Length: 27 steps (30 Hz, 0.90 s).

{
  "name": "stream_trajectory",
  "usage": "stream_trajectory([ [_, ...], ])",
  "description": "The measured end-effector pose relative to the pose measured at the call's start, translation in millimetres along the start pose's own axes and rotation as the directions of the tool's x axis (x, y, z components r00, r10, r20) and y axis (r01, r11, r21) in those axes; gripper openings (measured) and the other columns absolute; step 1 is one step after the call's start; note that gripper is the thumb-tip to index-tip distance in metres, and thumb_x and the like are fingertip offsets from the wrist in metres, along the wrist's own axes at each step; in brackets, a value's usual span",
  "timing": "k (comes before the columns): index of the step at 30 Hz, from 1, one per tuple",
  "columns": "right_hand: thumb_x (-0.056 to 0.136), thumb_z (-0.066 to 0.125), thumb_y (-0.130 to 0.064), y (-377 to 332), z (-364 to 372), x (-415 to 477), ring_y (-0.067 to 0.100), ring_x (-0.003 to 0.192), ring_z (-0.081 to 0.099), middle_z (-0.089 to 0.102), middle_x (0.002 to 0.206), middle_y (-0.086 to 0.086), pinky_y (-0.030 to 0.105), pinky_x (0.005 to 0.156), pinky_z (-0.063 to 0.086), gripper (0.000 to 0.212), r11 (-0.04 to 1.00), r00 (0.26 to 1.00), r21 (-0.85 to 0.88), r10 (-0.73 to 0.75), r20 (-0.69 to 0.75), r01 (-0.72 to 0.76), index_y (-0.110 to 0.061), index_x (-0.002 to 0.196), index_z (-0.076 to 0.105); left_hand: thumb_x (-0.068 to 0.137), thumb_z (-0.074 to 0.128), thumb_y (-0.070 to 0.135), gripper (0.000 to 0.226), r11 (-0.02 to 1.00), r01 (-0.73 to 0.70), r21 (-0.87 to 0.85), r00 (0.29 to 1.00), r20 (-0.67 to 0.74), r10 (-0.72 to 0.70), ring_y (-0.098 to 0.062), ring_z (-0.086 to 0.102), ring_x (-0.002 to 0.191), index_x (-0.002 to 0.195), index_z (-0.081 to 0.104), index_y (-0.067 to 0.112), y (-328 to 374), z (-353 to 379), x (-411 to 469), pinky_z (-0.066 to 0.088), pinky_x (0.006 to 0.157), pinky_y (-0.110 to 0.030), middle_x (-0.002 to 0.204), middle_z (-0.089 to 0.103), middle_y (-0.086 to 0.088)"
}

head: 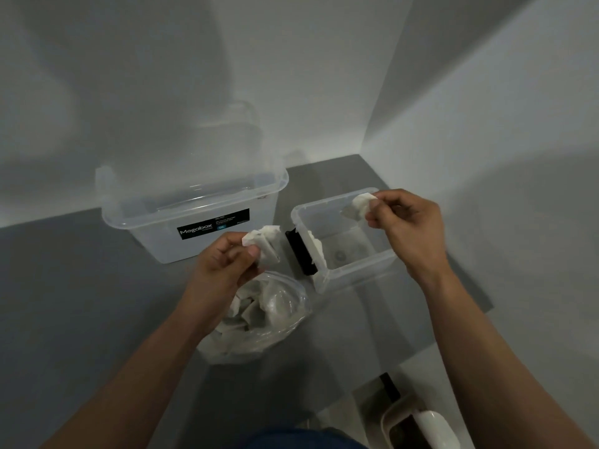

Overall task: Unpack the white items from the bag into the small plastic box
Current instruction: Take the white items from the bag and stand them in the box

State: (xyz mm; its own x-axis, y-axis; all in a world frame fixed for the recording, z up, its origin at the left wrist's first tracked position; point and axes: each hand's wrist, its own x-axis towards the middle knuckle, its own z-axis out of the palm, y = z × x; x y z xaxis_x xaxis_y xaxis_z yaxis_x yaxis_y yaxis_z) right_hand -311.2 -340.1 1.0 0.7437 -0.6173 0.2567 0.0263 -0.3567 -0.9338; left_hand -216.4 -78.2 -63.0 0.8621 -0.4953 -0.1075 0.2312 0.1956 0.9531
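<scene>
Clear plastic bag [282, 306] lay before a big clear box [155, 234]. Left hand [223, 270] pinched a white wad [264, 244], right hand [411, 228] a second wad [363, 204] over the small clear box [356, 270].

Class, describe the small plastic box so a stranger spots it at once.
On the grey table stand two clear boxes. The small plastic box is the right one, below the right hand. It is lower than the Megabox-labelled box and holds a white item.
</scene>
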Motion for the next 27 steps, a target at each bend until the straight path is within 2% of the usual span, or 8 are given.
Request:
stream_trajectory([
  [3, 0.090, 0.071, -0.011, 21.8, -5.6, 23.1, 0.020, 0.076, 0.075, 0.077, 0.084, -0.007, 0.041, 0.077, 0.063, 0.022, 0.995, 0.994, -0.101, 0.028, 0.105, -0.017, -0.031, 0.083, 0.078, 0.095, 0.058, 0.007, 0.021, 1.000, -0.006, 0.019, 0.999, -0.037, 0.007, -0.030, 0.069, 0.104, 0.111, 0.070, 0.014, 0.6, 16.5, 8.9, 0.053, 0.093, -0.041, 0.106, 0.074, -0.014],
  [6, 0.087, 0.071, -0.013, 49.9, -2.7, 43.9, 0.015, 0.075, 0.074, 0.076, 0.078, -0.005, 0.041, 0.079, 0.062, 0.014, 0.946, 0.940, -0.324, 0.116, 0.321, -0.006, -0.026, 0.088, 0.078, 0.094, 0.058, 0.007, 0.020, 0.999, -0.030, 0.011, 0.996, -0.080, 0.031, -0.028, 0.070, 0.104, 0.109, 0.070, 0.012, 1.9, 31.0, 17.3, 0.056, 0.090, -0.038, 0.105, 0.074, -0.011],
  [9, 0.088, 0.071, -0.019, 69.6, 9.5, 53.9, 0.006, 0.079, 0.069, 0.075, 0.083, -0.009, 0.029, 0.076, 0.055, 0.008, 0.821, 0.811, -0.548, 0.207, 0.548, 0.160, -0.023, 0.092, 0.076, 0.091, 0.059, 0.008, 0.017, 0.998, -0.055, -0.007, 0.994, -0.099, 0.054, -0.026, 0.070, 0.100, 0.104, 0.070, 0.008, 3.0, 40.9, 24.5, 0.058, 0.089, -0.036, 0.098, 0.074, -0.009],
  [12, 0.088, 0.073, -0.023, 82.1, 25.6, 60.1, 0.011, 0.089, 0.068, 0.074, 0.095, -0.007, 0.029, 0.083, 0.054, 0.011, 0.757, 0.664, -0.601, 0.314, 0.679, 0.256, -0.023, 0.097, 0.079, 0.089, 0.061, 0.011, 0.015, 0.998, -0.061, -0.014, 0.989, -0.133, 0.059, -0.027, 0.069, 0.101, 0.101, 0.070, 0.009, 2.1, 47.6, 30.6, 0.058, 0.087, -0.035, 0.097, 0.074, -0.009],
  [14, 0.087, 0.074, -0.027, 89.1, 35.9, 64.0, 0.014, 0.095, 0.067, 0.074, 0.104, -0.007, 0.031, 0.089, 0.053, 0.013, 0.718, 0.601, -0.629, 0.370, 0.708, 0.298, -0.025, 0.098, 0.081, 0.086, 0.063, 0.015, 0.016, 0.998, -0.060, -0.021, 0.987, -0.148, 0.056, -0.031, 0.068, 0.103, 0.100, 0.070, 0.011, 0.9, 50.9, 32.9, 0.058, 0.087, -0.036, 0.099, 0.073, -0.012],
  [16, 0.086, 0.074, -0.028, 94.1, 44.2, 68.0, 0.016, 0.097, 0.067, 0.074, 0.106, -0.006, 0.029, 0.089, 0.051, 0.015, 0.697, 0.573, -0.647, 0.407, 0.711, 0.308, -0.025, 0.099, 0.081, 0.085, 0.064, 0.018, 0.016, 0.998, -0.058, -0.009, 0.986, -0.154, 0.056, -0.032, 0.068, 0.105, 0.099, 0.071, 0.012, -1.1, 53.5, 34.3, 0.057, 0.090, -0.039, 0.100, 0.073, -0.013],
  [22, 0.082, 0.079, -0.027, 106.9, 53.4, 72.8, 0.018, 0.096, 0.067, 0.075, 0.105, -0.003, 0.031, 0.092, 0.053, 0.020, 0.646, 0.544, -0.697, 0.480, 0.688, 0.311, -0.025, 0.102, 0.081, 0.094, 0.060, 0.012, 0.009, 0.999, -0.052, -0.013, 0.983, -0.179, 0.049, -0.034, 0.067, 0.108, 0.102, 0.063, 0.010, -4.9, 58.3, 37.6, 0.056, 0.090, -0.038, 0.103, 0.073, -0.017],
  [27, 0.080, 0.081, -0.028, 115.7, 60.2, 69.8, 0.020, 0.096, 0.066, 0.074, 0.105, -0.002, 0.031, 0.091, 0.052, 0.023, 0.594, 0.559, -0.719, 0.479, 0.677, 0.362, -0.023, 0.103, 0.081, 0.099, 0.055, 0.011, 0.011, 0.999, -0.032, -0.014, 0.990, -0.135, 0.029, -0.031, 0.069, 0.107, 0.109, 0.055, 0.006, -2.4, 58.8, 40.9, 0.056, 0.092, -0.037, 0.103, 0.073, -0.017],
])
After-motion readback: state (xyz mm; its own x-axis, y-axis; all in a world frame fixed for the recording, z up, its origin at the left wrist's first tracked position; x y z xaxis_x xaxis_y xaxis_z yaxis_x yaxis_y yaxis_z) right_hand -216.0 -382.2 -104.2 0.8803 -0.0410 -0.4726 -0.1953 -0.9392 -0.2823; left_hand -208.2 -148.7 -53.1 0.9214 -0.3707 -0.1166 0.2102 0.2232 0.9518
